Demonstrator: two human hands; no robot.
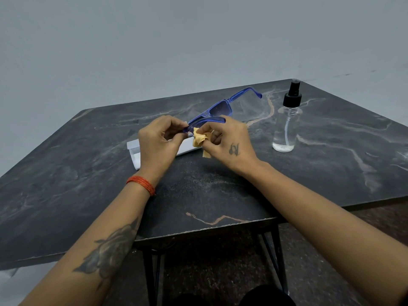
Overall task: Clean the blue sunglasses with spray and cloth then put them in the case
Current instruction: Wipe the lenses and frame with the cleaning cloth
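The blue sunglasses are held above the dark marble table, arms unfolded and pointing away from me. My left hand pinches the near end of the frame. My right hand presses a crumpled yellow cloth against the near lens. A clear spray bottle with a black pump top stands upright to the right. The white case lies on the table under my hands, mostly hidden by them.
The table's near edge runs across the middle of the view, with black metal legs and dark floor below. A plain grey wall stands behind the table. An orange band is on my left wrist.
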